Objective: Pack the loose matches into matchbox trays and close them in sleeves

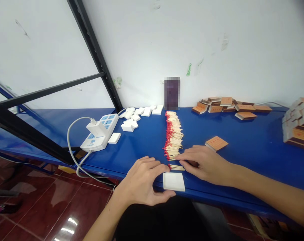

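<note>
A long row of red-tipped matches (pixel 173 134) lies on the blue table (pixel 254 144). My right hand (pixel 207 164) rests at the near end of the row, fingers curled, touching a few matches (pixel 176 167) split off from it. My left hand (pixel 144 180) lies next to a white matchbox tray (pixel 174 181) at the table's front edge, thumb by the tray's near side, fingers bent over the table. An orange matchbox sleeve (pixel 216 143) lies just beyond my right hand.
Several white trays (pixel 136 117) and a white power strip (pixel 99 133) with a cable lie at left. Orange matchboxes (pixel 227 106) are heaped at the back, more are stacked at right (pixel 298 124). A black shelf frame (pixel 96 53) crosses at left.
</note>
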Demonstrator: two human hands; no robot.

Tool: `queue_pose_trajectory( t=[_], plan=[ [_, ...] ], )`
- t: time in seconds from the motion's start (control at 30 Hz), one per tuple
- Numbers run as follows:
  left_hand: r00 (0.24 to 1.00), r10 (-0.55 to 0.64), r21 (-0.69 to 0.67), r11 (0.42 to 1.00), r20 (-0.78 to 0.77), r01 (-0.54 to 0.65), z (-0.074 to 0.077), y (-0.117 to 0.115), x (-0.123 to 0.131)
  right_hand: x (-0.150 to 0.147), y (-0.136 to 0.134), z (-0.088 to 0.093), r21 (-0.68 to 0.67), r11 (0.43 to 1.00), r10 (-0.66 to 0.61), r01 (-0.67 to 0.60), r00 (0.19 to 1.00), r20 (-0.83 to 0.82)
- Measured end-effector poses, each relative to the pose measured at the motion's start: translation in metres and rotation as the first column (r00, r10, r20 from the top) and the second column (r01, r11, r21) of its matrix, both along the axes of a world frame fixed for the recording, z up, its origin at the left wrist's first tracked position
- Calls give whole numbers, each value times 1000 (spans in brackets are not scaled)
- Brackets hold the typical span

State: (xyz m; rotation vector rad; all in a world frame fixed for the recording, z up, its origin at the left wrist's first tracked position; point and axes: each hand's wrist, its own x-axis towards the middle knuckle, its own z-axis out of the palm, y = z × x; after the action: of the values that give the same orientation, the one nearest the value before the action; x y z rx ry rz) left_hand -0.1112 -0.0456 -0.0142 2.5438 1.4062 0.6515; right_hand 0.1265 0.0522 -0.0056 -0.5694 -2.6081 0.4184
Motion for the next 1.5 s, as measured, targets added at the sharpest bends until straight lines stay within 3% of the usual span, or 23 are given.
queue_pose_trajectory(
  t=[0.57,0.83,1.5],
  plan=[
    [998,46,-17,999,31,-45,8,0,1,1,-1,2,-4,1000,28,-28,997,69],
    [1000,21,-37,999,-3,-21,5,0,0,-1,-1,4,8,1000,27,-29,993,115],
    [999,41,-37,998,-5,-41,7,1,2,3,-5,5,33,988,152,-153,988,23]
  ],
)
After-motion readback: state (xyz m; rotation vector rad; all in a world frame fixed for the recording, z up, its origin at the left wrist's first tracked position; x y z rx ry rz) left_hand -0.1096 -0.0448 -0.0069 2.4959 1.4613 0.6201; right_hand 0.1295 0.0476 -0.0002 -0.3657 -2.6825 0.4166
